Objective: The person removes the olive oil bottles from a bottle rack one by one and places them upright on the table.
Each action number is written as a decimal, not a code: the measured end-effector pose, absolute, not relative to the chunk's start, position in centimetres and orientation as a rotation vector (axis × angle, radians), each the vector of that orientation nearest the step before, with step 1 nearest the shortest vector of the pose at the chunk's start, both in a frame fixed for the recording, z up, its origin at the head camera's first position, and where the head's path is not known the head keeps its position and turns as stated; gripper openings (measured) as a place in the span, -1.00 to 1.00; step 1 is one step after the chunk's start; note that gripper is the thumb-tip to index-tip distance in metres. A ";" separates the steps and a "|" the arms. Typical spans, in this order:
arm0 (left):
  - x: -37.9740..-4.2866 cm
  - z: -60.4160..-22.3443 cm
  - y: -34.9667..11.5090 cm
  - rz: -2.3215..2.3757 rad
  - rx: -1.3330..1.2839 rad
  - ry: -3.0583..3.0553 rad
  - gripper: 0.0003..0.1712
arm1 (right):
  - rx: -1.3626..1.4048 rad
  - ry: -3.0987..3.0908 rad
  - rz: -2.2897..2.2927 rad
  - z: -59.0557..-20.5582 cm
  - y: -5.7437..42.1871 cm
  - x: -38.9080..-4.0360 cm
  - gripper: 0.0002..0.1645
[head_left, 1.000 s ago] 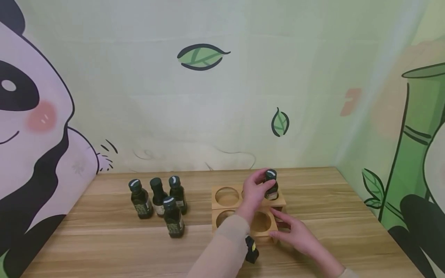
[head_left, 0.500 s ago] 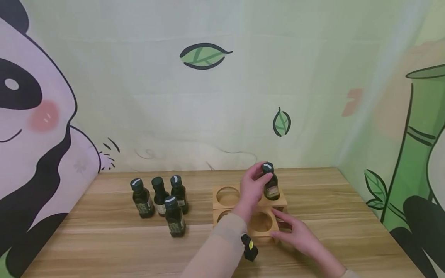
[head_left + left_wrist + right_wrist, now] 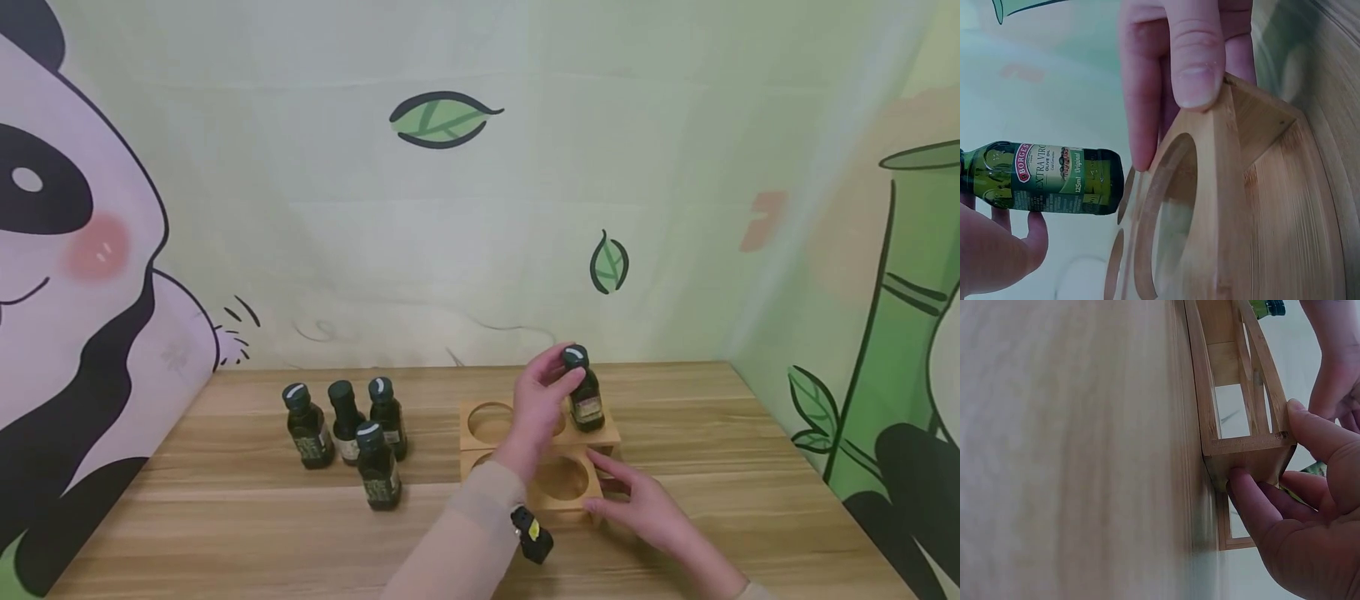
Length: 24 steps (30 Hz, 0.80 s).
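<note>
My left hand (image 3: 538, 408) holds a small dark green olive oil bottle (image 3: 587, 403) by its upper part, over the back right hole of a stepped wooden rack (image 3: 480, 458). In the left wrist view the bottle (image 3: 1054, 178) shows its "Extra Virgin" label, its base close over the rack's round openings. My right hand (image 3: 637, 508) grips the rack's front right corner; the right wrist view has its thumb (image 3: 1319, 428) on the upper edge and fingers against the end panel. My left forearm hides the rack's front left part.
Several similar dark bottles (image 3: 378, 467) stand upright in a group on the wooden table (image 3: 247, 533), left of the rack. Behind the table's back edge hangs a printed backdrop (image 3: 337, 250) with pandas and leaves. A black camera (image 3: 532, 535) is strapped at my left wrist.
The olive oil bottle has risen from the rack's back right hole and shifted slightly left with my left hand. My right hand keeps its grip on the rack corner.
</note>
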<state>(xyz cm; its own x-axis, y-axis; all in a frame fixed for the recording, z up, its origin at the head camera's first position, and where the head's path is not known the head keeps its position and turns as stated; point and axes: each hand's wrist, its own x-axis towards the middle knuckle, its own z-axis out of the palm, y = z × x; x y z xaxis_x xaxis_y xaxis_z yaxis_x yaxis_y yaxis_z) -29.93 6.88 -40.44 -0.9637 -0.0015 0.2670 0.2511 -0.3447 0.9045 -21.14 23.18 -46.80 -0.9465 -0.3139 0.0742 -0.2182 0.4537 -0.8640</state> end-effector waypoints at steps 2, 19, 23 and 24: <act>-29.7 -40.3 6.7 -2.448 -0.332 -1.695 -0.59 | -0.471 2.589 -1.529 -46.7 23.1 -21.1 -0.15; -28.0 -40.0 4.6 -2.465 -0.435 -1.768 -0.57 | -0.482 2.553 -1.572 -46.7 23.2 -21.1 -0.14; -27.5 -40.0 3.8 -2.453 -0.459 -1.800 -0.55 | -0.472 2.570 -1.557 -46.9 23.2 -21.1 -0.14; -27.4 -39.9 3.6 -2.448 -0.465 -1.807 -0.55 | -0.468 2.574 -1.553 -46.9 23.2 -21.1 -0.13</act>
